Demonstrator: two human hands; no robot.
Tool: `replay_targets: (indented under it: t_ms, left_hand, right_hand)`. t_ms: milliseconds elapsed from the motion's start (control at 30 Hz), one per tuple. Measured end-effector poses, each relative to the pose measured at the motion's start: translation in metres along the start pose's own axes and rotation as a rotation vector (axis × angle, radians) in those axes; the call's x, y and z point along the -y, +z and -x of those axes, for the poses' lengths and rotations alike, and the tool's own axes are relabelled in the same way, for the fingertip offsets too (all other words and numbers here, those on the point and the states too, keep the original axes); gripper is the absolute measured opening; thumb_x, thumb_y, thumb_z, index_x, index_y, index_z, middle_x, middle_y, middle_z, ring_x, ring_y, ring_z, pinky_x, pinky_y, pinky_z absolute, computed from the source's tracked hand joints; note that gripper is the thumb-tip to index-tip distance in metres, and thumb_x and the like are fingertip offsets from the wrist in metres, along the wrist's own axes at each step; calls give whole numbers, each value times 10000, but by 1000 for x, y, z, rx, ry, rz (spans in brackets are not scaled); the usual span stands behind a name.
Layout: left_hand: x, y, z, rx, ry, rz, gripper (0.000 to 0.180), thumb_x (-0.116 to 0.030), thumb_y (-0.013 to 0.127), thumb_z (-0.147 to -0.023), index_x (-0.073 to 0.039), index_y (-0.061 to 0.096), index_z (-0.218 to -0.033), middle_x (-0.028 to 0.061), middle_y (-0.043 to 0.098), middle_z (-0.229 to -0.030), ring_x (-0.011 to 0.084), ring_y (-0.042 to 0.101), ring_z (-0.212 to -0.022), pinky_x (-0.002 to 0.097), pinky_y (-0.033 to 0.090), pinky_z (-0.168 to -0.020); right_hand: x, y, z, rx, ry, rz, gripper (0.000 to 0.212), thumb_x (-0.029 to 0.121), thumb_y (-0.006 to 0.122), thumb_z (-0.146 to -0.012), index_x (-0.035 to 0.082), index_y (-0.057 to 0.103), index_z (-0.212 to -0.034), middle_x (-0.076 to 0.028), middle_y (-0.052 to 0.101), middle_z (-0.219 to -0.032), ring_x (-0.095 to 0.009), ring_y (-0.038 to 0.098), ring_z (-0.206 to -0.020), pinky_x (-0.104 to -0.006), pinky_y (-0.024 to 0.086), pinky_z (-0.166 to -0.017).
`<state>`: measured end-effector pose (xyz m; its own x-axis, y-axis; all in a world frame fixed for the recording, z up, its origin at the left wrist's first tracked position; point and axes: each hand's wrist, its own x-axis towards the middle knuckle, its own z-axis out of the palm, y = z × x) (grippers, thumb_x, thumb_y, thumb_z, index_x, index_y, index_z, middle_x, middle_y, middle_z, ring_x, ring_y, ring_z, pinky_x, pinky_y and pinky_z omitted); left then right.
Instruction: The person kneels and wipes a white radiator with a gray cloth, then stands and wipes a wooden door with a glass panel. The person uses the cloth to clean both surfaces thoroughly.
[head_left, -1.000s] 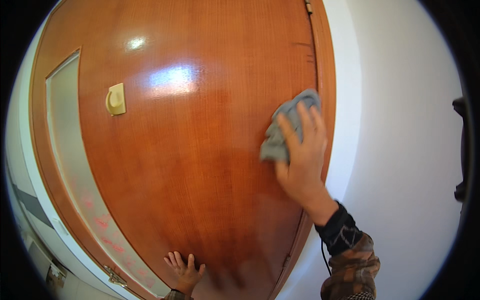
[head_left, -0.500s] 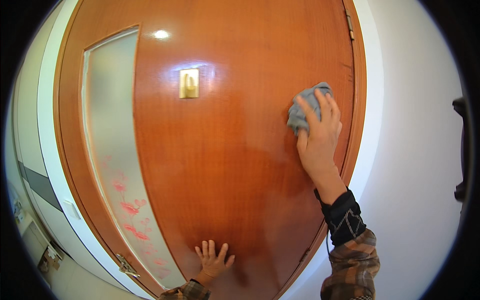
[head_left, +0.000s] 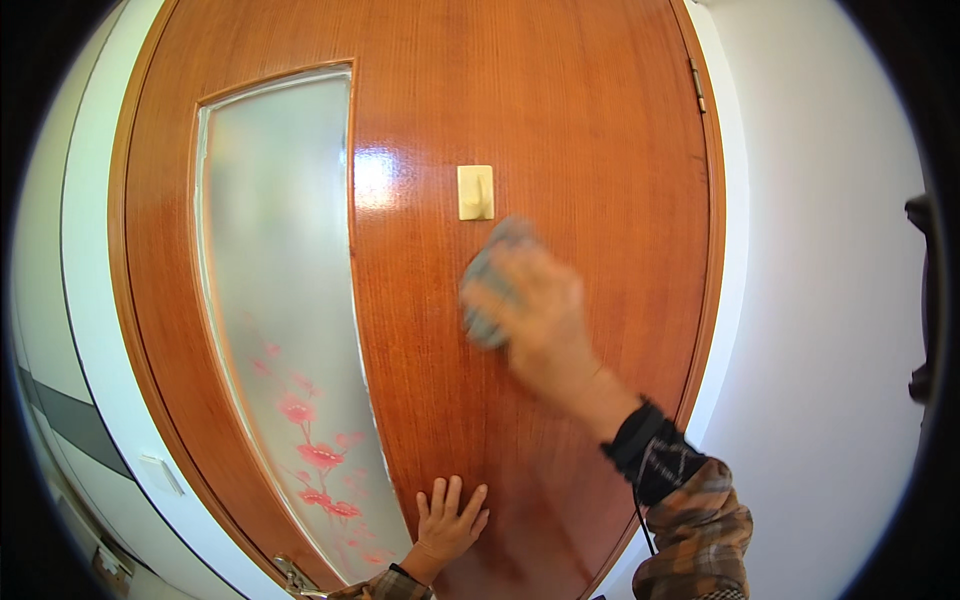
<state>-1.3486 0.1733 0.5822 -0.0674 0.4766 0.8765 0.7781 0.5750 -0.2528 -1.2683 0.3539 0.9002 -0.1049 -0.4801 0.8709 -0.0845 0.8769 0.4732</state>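
A grey-blue cloth (head_left: pixel 489 290) is bunched under my right hand (head_left: pixel 545 325), which presses it to the reddish-brown wooden door (head_left: pixel 420 270). That hand is blurred by motion, just below a gold-coloured hook plate (head_left: pixel 475 193). Lower down, my left hand (head_left: pixel 447 522) lies flat against the door with its fingers spread, holding nothing. To its left runs a tall frosted glass panel (head_left: pixel 280 240) decorated with pink-red flowers.
A metal hinge (head_left: pixel 697 85) sits on the door's right edge. At lower left is the door handle (head_left: pixel 293 574), with a white wall switch (head_left: pixel 161 475) beside the frame. A white wall (head_left: pixel 810 250) stands on the right, with dark objects at its far edge.
My right hand has swept the cloth leftward and a little down, from near the hinge side to below the hook plate. The view has turned slightly left; my left hand stays on the door.
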Motion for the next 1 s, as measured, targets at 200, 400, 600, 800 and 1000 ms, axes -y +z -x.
replay_targets:
  t_ms: [200,400,600,800,1000]
  left_hand:
    - [1,9,3,-53,36,-66,509,-460,694,-924,-237,649,-1379,221,495,-1465,437,415,-1397,644,156,-1178]
    - [2,4,2,-40,21,-64,478,-478,651,-941,-281,662,-1376,142,554,-1446,336,473,-1366,600,203,-1176]
    - [3,-3,1,38,41,-71,480,-498,676,-933,-267,665,-1353,183,532,-1396,395,473,-1307,631,297,-1062]
    - [2,1,4,11,39,-87,511,-528,672,-924,-281,649,-1371,155,545,-1375,354,488,-1268,590,347,-998]
    - [-3,1,1,11,13,-49,507,-482,670,-944,-256,632,-1397,175,514,-1436,367,454,-1349,626,326,-1080]
  right_hand:
    - [-124,-8,-103,-324,356,339,501,23,642,-863,180,672,-1338,-193,514,-1475,-421,443,-1382,-598,418,-1038]
    - [-100,-2,-214,-325,171,185,368,44,654,-845,184,746,-1172,-114,698,-1247,-345,599,-1246,-468,484,-1076]
    - [-47,22,-216,-90,-293,72,526,15,650,-796,240,714,-1267,-110,575,-1457,-311,447,-1443,-536,416,-1072]
    - [-159,-9,-266,-335,70,311,478,59,641,-854,221,678,-1303,-117,615,-1409,-352,547,-1335,-509,473,-1086]
    - [-146,-10,-333,-138,584,317,363,312,703,-911,170,724,-1245,-82,650,-1334,-339,584,-1278,-555,517,-1006]
